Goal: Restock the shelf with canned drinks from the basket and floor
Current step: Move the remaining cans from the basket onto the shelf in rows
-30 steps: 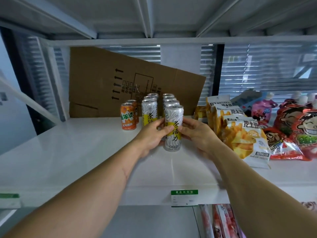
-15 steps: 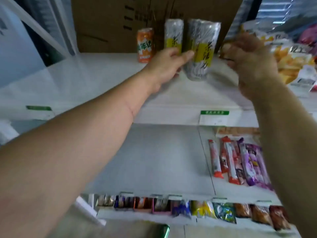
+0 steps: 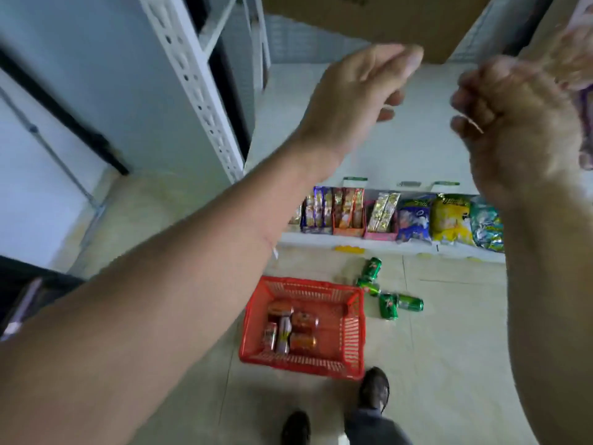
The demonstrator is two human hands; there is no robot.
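Released can on shelf; view dropped to floor. Left hand point(image 3: 359, 101) empty, fingers straight, together. Right hand point(image 3: 513, 123) empty, fingers loosely curled. Cans in basket point(image 3: 353, 332), green cans point(image 3: 388, 297) on floor just beside. Next pickup likely there.

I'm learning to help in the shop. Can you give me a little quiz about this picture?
1. True or false: the red basket on the floor has cans inside it.
2. What colour are the loose cans lying on the floor beside the basket? A) blue B) green C) white
3. Fill in: the left hand and right hand are holding ______.

Key
1. True: several orange and red cans lie in the basket.
2. B: green, to the basket's right, below the snack bags.
3. Nothing: neither hand grips a can.
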